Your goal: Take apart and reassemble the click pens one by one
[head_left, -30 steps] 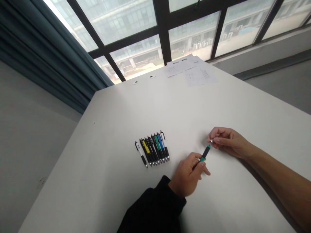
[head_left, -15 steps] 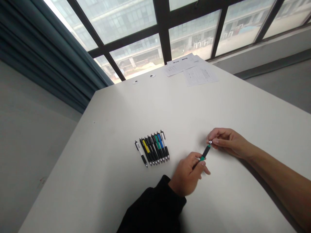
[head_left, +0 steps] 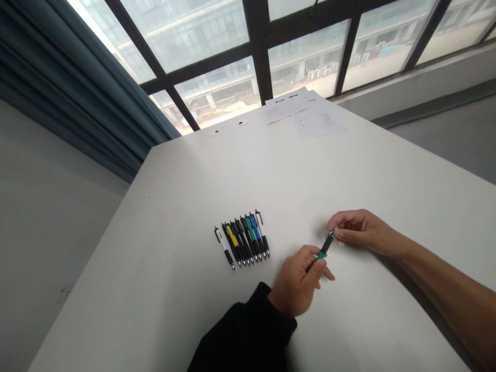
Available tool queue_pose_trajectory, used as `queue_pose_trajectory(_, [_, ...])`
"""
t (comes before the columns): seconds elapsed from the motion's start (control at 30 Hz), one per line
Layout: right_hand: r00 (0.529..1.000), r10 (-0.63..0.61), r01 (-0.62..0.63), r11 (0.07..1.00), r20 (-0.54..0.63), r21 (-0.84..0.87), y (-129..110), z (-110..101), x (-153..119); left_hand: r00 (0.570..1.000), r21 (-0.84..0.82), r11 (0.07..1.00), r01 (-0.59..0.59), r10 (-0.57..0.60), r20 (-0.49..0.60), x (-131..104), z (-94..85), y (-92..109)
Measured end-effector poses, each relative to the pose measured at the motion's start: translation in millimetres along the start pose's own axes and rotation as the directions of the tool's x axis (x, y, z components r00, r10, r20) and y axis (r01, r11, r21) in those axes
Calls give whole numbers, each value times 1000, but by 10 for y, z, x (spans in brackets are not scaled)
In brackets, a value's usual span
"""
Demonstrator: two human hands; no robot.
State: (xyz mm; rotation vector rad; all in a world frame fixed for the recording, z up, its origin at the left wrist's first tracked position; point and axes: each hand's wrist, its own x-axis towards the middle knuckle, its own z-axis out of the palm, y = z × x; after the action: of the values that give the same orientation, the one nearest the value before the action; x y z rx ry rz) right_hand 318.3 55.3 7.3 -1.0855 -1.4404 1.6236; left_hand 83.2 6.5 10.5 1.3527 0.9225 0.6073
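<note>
My left hand (head_left: 296,279) is closed around the barrel of a green ballpoint pen (head_left: 321,254) with a black grip. The pen slants up to the right, its rear end hidden in my palm. At its front end, the thumb and fingers of my right hand (head_left: 358,230) pinch the small silver tip (head_left: 335,231), mostly covered by the fingertips. Left of my hands, several click pens lie side by side in a row, among them a yellow pen (head_left: 232,235), a green pen (head_left: 251,227), a blue pen (head_left: 255,226) and a white pen (head_left: 219,237) slightly apart at the left end.
The white table (head_left: 217,175) extends toward the window (head_left: 217,77). Printed papers (head_left: 315,121) overlap at its far edge, beside two small round dark-and-white pieces, one of them a cable-hole-like disc (head_left: 242,123). A blue curtain (head_left: 77,82) hangs at the left.
The silver tip has come closer to the black grip; the green section that showed between them is now largely covered. My right hand has shifted slightly left. The row of pens stays put.
</note>
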Motion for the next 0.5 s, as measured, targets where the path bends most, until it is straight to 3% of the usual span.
queue_pose_trajectory(0.5, [996,28,-22,997,89,-69,-81,56,-25,998,119,993,15,-22,57,-15,-40,43])
